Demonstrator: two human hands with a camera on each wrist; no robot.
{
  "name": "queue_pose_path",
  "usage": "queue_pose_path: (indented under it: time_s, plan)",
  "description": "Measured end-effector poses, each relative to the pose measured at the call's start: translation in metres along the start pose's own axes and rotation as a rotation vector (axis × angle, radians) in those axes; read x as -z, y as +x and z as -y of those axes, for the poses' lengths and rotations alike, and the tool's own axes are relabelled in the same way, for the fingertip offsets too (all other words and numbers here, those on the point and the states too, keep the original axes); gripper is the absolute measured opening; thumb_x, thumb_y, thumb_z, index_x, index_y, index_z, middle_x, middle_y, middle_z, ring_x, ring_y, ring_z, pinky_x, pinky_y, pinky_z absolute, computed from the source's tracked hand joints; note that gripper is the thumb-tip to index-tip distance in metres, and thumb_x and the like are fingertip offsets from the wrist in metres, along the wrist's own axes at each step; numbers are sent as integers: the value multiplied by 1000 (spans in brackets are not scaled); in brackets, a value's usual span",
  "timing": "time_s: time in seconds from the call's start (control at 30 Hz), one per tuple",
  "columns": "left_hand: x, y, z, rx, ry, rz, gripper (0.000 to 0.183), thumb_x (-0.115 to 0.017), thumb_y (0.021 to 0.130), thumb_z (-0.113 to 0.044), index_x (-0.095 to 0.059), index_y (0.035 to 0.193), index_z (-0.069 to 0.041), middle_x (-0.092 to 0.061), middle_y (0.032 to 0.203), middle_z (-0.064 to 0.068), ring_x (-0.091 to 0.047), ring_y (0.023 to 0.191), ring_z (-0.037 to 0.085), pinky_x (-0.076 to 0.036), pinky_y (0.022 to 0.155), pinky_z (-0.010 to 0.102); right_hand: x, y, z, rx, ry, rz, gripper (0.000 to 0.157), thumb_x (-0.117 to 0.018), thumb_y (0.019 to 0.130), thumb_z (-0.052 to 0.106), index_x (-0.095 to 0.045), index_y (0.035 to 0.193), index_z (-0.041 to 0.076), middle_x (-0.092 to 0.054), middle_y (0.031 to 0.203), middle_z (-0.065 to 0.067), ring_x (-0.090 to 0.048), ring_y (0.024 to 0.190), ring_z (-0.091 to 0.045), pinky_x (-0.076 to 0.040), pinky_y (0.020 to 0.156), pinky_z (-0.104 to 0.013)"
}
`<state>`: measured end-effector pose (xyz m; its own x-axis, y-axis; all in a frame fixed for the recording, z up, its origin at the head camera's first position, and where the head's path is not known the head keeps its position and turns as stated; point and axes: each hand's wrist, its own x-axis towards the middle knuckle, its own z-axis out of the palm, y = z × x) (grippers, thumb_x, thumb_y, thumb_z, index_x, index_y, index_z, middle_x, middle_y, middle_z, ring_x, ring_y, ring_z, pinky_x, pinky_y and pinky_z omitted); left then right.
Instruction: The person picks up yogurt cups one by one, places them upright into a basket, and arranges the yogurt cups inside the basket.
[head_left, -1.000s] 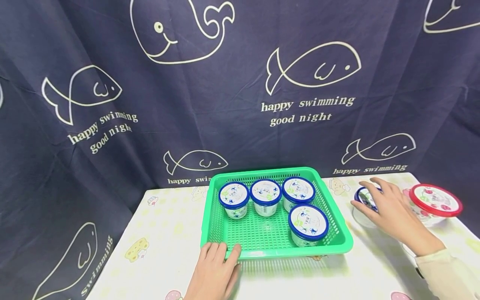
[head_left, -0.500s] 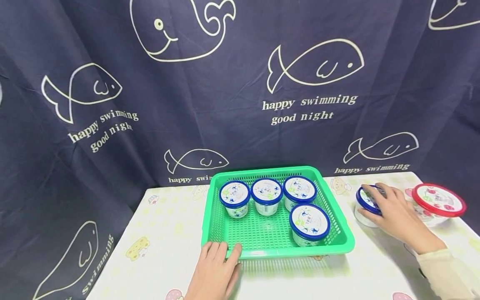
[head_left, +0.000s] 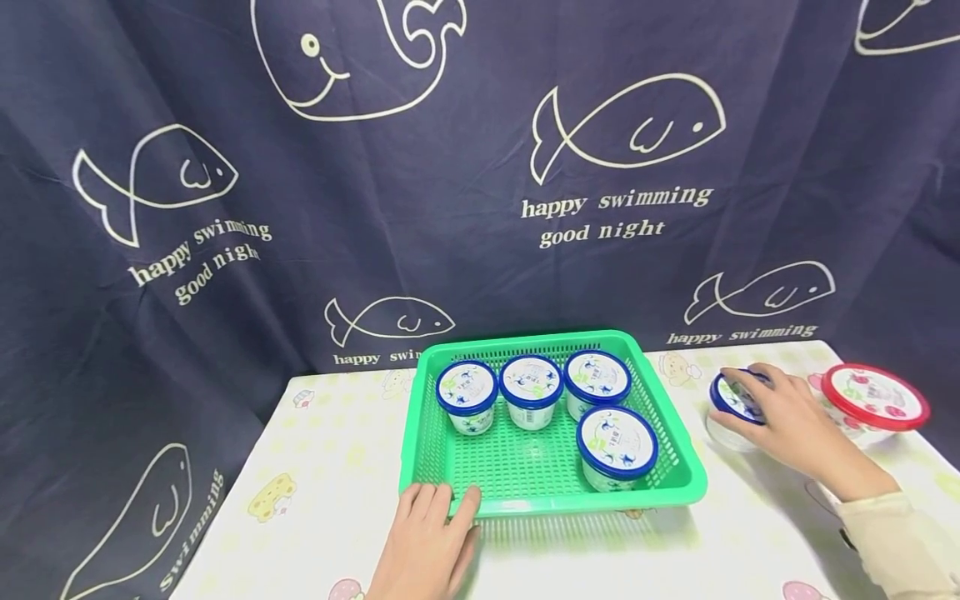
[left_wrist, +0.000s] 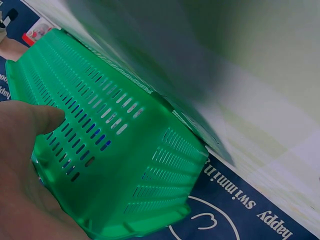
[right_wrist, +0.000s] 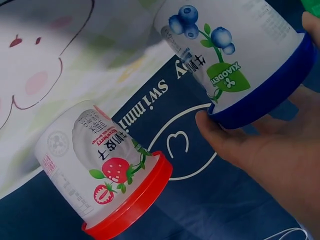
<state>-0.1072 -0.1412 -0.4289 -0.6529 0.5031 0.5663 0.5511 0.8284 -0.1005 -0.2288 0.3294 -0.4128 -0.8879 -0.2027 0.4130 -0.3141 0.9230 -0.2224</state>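
Observation:
On the right of the head view my right hand [head_left: 804, 429] grips a blue-lidded tub [right_wrist: 235, 55] by its lid, fingers on either side. Blueberries are printed on the tub's white wall; the hand covers part of its lid. My left hand [head_left: 431, 533] holds the near rim of a green plastic basket [head_left: 517, 507], fingers over the edge and thumb against the outer wall [left_wrist: 95, 150]. Inside stand several matching tubs with blue lids: three along the back, with one tub [head_left: 617, 446] at the front right.
A red-lidded tub [head_left: 873, 398] with strawberries printed on it stands right of the held tub. The patterned tablecloth [head_left: 315, 483] covers the table. Behind it hangs a dark blue curtain [head_left: 480, 208] with white fish drawings.
My right hand has come down from just above the blue-lidded tub, and its fingers have closed round the lid. The left hand stays on the basket rim.

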Motion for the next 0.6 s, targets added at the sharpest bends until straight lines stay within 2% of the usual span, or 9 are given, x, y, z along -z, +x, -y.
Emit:
queue_pose_path:
  time_s: [0.3, 0.47, 0.6]
  plan:
    - [1, 0, 0, 6, -20, 14, 34, -50, 84, -33, -53, 114, -16, -47, 82, 4, -43, 76, 24, -33, 77, 43, 1, 4, 2, -9, -6, 18, 66, -72, 68, 43, -50, 122, 12, -41, 117, -27, -41, 93, -53, -31, 68, -66]
    - [1, 1, 0, -2, -23, -8, 33, -47, 85, -33, -54, 113, -16, -47, 81, 5, -43, 75, 24, -33, 76, 42, 1, 3, 1, 4, -21, 26, 66, -71, 69, 45, -51, 124, 15, -41, 116, -27, -41, 90, -53, -33, 64, -64]
    - [1, 0, -1, -3, -19, -30, 32, -42, 87, -33, -55, 112, -16, -47, 81, 5, -43, 74, 25, -33, 75, 42, -1, 3, 0, 20, 5, 2, 64, -73, 66, 42, -53, 121, 15, -42, 115, -27, -41, 90, -50, -32, 67, -60]
